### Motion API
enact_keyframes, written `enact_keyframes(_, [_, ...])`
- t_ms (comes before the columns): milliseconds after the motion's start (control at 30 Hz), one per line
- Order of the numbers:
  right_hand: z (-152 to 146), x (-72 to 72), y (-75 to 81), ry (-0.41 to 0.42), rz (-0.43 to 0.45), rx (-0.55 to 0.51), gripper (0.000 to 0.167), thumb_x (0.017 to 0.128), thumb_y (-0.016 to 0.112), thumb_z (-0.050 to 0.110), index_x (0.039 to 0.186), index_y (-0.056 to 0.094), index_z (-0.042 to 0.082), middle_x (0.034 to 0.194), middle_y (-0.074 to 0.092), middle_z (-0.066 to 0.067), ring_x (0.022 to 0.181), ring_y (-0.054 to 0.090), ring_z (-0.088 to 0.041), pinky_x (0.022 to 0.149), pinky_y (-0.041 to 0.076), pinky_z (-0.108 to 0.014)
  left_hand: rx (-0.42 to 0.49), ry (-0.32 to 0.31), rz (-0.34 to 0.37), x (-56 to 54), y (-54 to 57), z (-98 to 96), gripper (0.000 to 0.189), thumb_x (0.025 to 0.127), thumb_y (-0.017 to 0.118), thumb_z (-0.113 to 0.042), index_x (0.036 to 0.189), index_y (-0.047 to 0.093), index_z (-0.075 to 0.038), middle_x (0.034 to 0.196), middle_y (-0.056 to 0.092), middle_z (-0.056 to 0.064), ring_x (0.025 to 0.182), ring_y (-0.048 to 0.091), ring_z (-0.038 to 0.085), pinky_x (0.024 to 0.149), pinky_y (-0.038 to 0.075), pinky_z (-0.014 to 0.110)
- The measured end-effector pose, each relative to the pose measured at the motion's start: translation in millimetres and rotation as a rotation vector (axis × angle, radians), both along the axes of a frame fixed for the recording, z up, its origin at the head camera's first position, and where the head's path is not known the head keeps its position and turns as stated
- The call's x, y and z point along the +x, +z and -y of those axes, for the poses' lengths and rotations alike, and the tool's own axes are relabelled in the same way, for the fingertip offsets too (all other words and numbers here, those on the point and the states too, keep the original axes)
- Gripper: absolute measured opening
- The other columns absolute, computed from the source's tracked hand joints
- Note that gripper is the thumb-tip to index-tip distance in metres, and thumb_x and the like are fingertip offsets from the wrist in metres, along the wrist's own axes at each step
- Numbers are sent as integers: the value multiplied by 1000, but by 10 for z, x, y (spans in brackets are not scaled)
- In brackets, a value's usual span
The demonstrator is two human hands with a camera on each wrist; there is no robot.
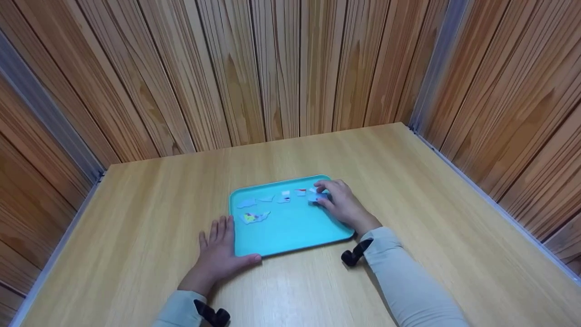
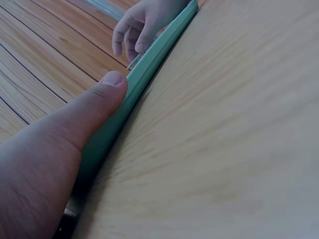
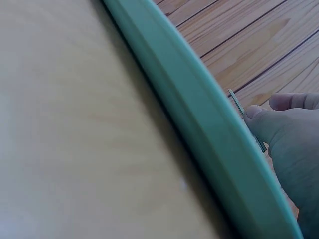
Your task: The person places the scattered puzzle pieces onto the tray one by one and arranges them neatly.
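A turquoise tray lies on the table with several thin, irregular printed pieces that look like puzzle pieces. Over its right side, my right hand pinches a flat light-blue puzzle piece between thumb and fingers. In the right wrist view this puzzle piece shows edge-on, tilted at the thumb. My left hand rests with spread fingers at the tray's near left corner, its thumb against the front edge.
A yellow-and-purple printed piece lies at the tray's left, below a pale blue piece. A red-and-white piece is near the back rim. Wood-panelled walls stand behind the table and at both sides.
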State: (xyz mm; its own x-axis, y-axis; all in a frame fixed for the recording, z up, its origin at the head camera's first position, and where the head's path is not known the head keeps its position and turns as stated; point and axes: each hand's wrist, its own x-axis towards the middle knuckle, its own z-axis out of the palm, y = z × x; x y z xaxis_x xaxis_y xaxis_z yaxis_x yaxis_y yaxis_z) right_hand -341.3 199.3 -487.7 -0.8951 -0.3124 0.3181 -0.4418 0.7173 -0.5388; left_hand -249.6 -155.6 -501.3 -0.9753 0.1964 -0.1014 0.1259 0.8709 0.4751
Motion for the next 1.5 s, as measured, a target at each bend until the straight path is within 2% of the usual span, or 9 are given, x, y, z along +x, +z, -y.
enact_keyframes(267, [138, 20, 22, 11, 18, 7, 36, 102, 64, 23, 136, 57, 16, 123, 63, -2, 123, 50, -23, 107, 42, -45, 1, -2, 7, -1, -18, 9, 139, 71, 62, -88, 162, -6, -7, 168, -11, 19, 153, -15, 40, 113, -18, 66])
enact_keyframes(633, [313, 25, 60, 83, -22, 13, 36, 101, 65, 21, 136, 58, 13, 121, 66, -2, 127, 51, -25, 109, 41, -46, 9, -12, 7, 7, -13, 7, 138, 71, 61, -88, 161, -6, -7, 168, -11, 19, 153, -15, 40, 113, -17, 68])
enact_keyframes(967, [433, 24, 109, 84, -17, 33, 39, 101, 65, 23, 138, 56, 14, 121, 65, -2, 129, 49, -25, 110, 39, -46, -8, -16, -22, 14, -12, 11, 139, 71, 62, -88, 162, -3, -5, 168, -7, 21, 153, -13, 41, 113, -16, 68])
enact_keyframes(1500, [626, 19, 45, 118, 22, 13, 34, 101, 64, 22, 134, 59, 16, 119, 65, 2, 125, 50, -22, 108, 41, -45, -2, -8, 5, -3, -8, 9, 139, 71, 61, -88, 161, -6, -7, 168, -9, 19, 153, -15, 41, 113, -18, 68])
